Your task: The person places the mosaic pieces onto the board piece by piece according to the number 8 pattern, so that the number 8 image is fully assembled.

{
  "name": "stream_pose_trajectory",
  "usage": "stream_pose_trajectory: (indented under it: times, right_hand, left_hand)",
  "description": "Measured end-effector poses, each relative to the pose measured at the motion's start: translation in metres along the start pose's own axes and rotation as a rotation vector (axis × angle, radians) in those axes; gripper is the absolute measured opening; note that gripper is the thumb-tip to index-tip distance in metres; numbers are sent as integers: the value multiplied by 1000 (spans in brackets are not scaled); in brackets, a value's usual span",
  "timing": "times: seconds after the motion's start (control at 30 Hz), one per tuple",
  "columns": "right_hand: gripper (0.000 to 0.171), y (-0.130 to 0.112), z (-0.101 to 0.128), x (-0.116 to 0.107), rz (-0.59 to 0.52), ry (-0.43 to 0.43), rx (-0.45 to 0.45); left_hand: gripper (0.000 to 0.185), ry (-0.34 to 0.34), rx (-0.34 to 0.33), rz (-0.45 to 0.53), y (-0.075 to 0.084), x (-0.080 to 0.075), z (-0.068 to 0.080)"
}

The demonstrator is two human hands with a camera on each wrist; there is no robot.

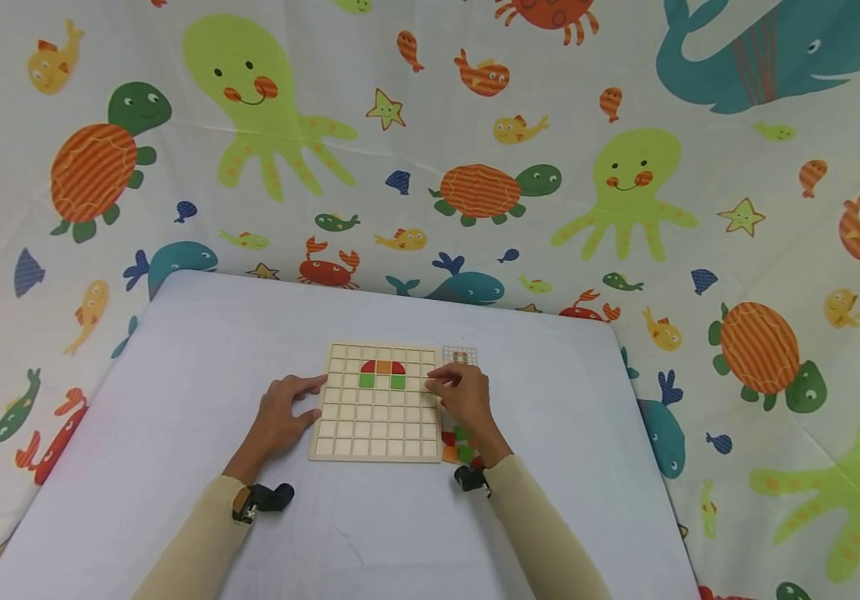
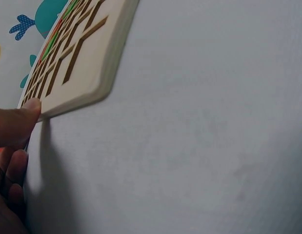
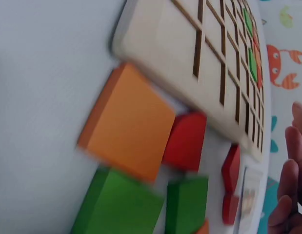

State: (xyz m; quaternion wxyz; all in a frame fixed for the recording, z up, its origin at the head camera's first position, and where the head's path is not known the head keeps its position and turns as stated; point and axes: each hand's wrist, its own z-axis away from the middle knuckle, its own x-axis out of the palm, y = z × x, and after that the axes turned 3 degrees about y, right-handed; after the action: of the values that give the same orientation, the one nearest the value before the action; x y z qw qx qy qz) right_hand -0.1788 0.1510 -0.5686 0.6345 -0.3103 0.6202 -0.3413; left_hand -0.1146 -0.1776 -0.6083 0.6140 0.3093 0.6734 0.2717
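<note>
2 hands work at our wooden grid board on the white table. Our left hand lies loose, touching its edge. We cannot tell what our right hand pinches.

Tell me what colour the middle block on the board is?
Orange: the middle block sits between two red pieces on the board, clearest in the head view.

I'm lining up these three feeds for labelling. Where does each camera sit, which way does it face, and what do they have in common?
Head: worn on the head, looking forward and down at the table; both forearms, left hand and right hand show.
Left wrist: low beside the grid board, looking along its edge; thumb and fingertips show.
Right wrist: low over the loose pieces by the board; fingertips show at right.
Shared: all three show the board; head and right wrist share the loose pieces.
</note>
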Motion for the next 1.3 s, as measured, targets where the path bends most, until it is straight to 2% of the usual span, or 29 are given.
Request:
stream_pose_trajectory:
  times: [0.27, 0.5, 0.7, 0.93, 1.3]
  right_hand:
    - [11, 21, 6, -25, 3, 25, 35]
    - [8, 33, 9, -25, 89, 8, 77]
    - [14, 38, 12, -23, 147, -36, 109]
    - [14, 38, 15, -24, 225, -67, 100]
    - [17, 34, 24, -20, 301, -28, 40]
  left_hand:
    - [64, 2, -9, -21, -2, 1, -1]
    - [64, -5, -20, -24, 0, 0, 0]
    - [64, -6, -25, -19, 0, 1, -1]
    - [64, -1, -17, -19, 0, 1, -1]
    - [64, 0, -10, -19, 2, 1, 0]
